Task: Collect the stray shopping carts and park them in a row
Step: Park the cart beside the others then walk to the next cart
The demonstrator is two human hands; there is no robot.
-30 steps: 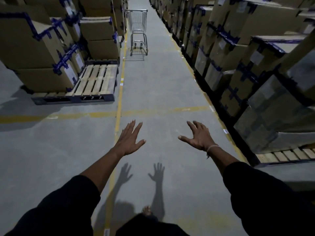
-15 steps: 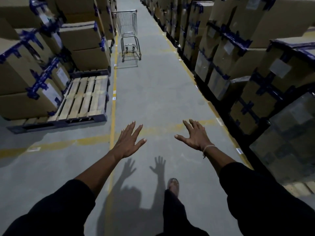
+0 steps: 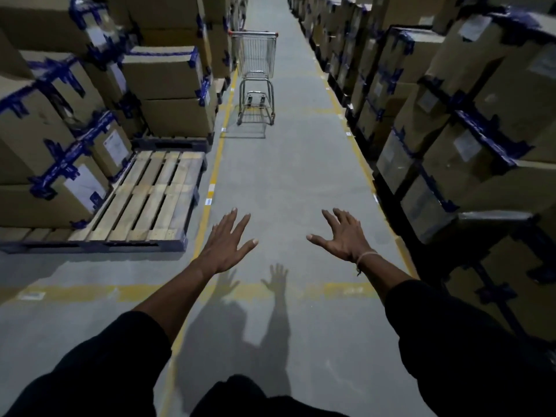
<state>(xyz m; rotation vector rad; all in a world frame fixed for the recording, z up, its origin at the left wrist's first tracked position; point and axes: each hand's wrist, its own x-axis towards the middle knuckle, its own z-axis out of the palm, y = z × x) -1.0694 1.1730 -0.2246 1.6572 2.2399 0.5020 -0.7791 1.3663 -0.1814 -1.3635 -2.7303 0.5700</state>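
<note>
One wire shopping cart [image 3: 255,63] with a red-tipped handle stands alone far down the warehouse aisle, its handle toward me, beside the left yellow floor line. My left hand [image 3: 227,242] and my right hand [image 3: 341,237] are stretched out in front of me at waist height, palms down, fingers spread, holding nothing. Both hands are well short of the cart, with bare concrete floor between.
Stacks of taped cardboard boxes [image 3: 168,85] line the left side and more boxes [image 3: 451,115] line the right. A wooden pallet [image 3: 150,197], partly bare, lies on the left near me. Yellow floor lines [image 3: 210,182] mark the aisle edges.
I have walked forward down the aisle. The cart and pallet are nearer and larger in view. My hands stay spread and empty.
</note>
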